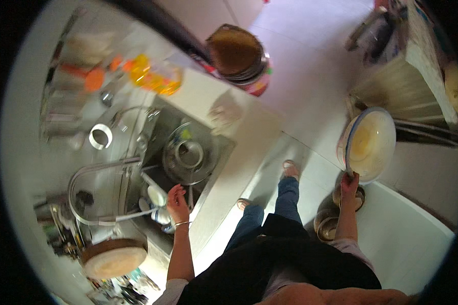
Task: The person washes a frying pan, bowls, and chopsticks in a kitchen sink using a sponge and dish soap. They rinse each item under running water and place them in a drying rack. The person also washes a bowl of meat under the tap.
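Note:
On the right, my right hand (pixel 349 185) grips the rim of a large white basin (pixel 378 141) with a blue edge. The basin is tilted, and its inside looks yellowish; whether that is liquid or a stain I cannot tell. My left hand (pixel 178 202) hovers over the near part of a steel sink (pixel 147 133), its fingers loosely bent and nothing seen in them. Close by it are bowls or dishes (pixel 158 196), blurred, and the spout of a curved faucet (pixel 74 183). Farther in the sink sits a round metal basin (pixel 210 152) with a ring-shaped vessel (pixel 194 162) inside.
A yellow-orange bottle (pixel 156 78) and a white ring (pixel 100 136) are on the counter (pixel 229 167). A round wooden board (pixel 116 263) stands at lower left. Beyond the counter corner is a bin-like container (pixel 261 85). Metal pots (pixel 326 225) sit on the floor by my right arm.

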`<act>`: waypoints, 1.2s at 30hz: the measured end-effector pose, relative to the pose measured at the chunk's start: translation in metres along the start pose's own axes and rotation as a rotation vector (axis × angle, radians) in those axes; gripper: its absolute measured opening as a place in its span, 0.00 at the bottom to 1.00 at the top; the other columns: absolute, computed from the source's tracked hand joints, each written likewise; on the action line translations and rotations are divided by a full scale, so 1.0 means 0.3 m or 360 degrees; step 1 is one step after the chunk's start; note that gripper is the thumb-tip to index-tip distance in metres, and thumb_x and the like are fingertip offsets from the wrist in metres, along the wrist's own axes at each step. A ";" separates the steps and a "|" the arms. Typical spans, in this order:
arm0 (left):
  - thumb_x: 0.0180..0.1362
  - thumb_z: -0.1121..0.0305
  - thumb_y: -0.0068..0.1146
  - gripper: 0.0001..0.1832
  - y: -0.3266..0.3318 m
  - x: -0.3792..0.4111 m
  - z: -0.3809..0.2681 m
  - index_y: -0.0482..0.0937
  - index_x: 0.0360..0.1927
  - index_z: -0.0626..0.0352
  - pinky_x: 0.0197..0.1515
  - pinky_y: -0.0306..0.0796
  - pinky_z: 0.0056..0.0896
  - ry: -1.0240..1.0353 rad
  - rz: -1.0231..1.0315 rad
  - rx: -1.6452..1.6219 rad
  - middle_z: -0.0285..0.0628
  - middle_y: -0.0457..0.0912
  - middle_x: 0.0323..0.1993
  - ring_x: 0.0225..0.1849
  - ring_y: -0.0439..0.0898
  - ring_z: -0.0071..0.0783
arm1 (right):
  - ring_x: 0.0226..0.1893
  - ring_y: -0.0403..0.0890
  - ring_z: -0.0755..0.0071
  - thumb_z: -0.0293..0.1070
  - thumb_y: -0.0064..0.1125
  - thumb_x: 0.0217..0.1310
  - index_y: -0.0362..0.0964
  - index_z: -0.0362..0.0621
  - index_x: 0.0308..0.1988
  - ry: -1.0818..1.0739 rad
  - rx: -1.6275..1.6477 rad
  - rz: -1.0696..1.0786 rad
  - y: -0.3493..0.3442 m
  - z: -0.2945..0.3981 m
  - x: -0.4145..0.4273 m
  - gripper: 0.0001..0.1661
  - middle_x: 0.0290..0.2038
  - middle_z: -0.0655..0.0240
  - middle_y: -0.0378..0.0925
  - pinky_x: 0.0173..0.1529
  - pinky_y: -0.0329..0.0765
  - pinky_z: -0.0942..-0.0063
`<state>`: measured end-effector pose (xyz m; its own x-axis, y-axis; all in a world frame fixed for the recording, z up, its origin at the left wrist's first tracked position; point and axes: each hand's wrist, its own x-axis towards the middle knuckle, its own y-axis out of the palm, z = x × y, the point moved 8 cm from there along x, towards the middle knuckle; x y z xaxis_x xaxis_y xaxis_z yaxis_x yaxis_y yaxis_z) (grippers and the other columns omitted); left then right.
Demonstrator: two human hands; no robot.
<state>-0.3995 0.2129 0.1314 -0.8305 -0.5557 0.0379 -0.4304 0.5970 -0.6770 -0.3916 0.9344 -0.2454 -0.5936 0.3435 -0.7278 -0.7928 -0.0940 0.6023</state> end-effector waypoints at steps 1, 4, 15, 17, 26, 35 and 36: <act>0.65 0.73 0.47 0.09 -0.067 -0.022 0.046 0.77 0.45 0.64 0.41 0.75 0.26 -0.0020 -0.0023 -0.0033 0.40 0.81 0.38 0.37 0.81 0.26 | 0.37 0.79 0.63 0.29 0.55 0.56 0.71 0.36 0.40 0.0063 -0.0058 0.0104 0.122 -0.080 -0.117 0.12 0.37 0.61 0.78 0.44 0.79 0.69; 0.64 0.75 0.48 0.10 -0.248 -0.099 0.195 0.78 0.45 0.63 0.40 0.75 0.26 -0.0160 -0.0041 -0.0182 0.42 0.82 0.36 0.35 0.82 0.26 | 0.52 0.73 0.64 0.36 0.57 0.57 0.68 0.41 0.51 0.0125 -0.0603 0.0500 0.488 -0.288 -0.494 0.22 0.51 0.63 0.73 0.57 0.72 0.67; 0.66 0.72 0.47 0.12 -1.127 -0.400 0.663 0.74 0.50 0.66 0.41 0.73 0.25 -0.0207 -0.0676 -0.0516 0.40 0.80 0.36 0.36 0.79 0.23 | 0.49 0.74 0.61 0.34 0.53 0.61 0.66 0.41 0.53 0.0171 -0.2542 0.1896 0.904 -1.162 -1.512 0.20 0.50 0.61 0.69 0.47 0.78 0.58; 0.67 0.69 0.48 0.16 -1.264 -0.362 0.620 0.72 0.54 0.67 0.47 0.72 0.25 -0.0219 -0.0742 -0.0557 0.43 0.80 0.43 0.43 0.78 0.25 | 0.48 0.75 0.62 0.34 0.53 0.61 0.67 0.40 0.50 0.0389 -0.2591 0.1985 0.936 -1.368 -1.753 0.19 0.47 0.61 0.71 0.46 0.79 0.59; 0.66 0.52 0.47 0.26 -1.362 0.128 0.547 0.73 0.54 0.69 0.50 0.66 0.22 -0.0139 -0.0479 -0.1010 0.38 0.78 0.42 0.44 0.73 0.23 | 0.44 0.78 0.68 0.36 0.53 0.59 0.69 0.37 0.50 0.0617 -0.2474 0.2515 0.788 -1.754 -1.792 0.21 0.46 0.63 0.75 0.43 0.78 0.72; 0.60 0.60 0.60 0.21 -1.079 0.077 0.294 0.78 0.47 0.70 0.44 0.71 0.24 0.0173 -0.0051 -0.0830 0.39 0.83 0.35 0.38 0.79 0.22 | 0.42 0.79 0.64 0.34 0.56 0.57 0.62 0.28 0.53 0.1022 -0.2291 0.1557 0.706 -1.586 -1.864 0.28 0.45 0.59 0.74 0.44 0.80 0.63; 0.59 0.59 0.61 0.21 -1.049 0.081 0.255 0.78 0.46 0.70 0.43 0.72 0.24 0.0191 -0.0070 -0.0823 0.40 0.84 0.34 0.37 0.79 0.23 | 0.42 0.79 0.63 0.34 0.56 0.57 0.61 0.28 0.54 0.1055 -0.2277 0.1543 0.707 -1.560 -1.864 0.28 0.45 0.58 0.74 0.43 0.81 0.61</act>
<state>-0.2571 -0.0329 0.2891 -0.8292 -0.5349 0.1624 -0.5589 0.7987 -0.2230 -0.2926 0.2850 0.1355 -0.5267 -0.6515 -0.5461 0.5280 -0.7542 0.3904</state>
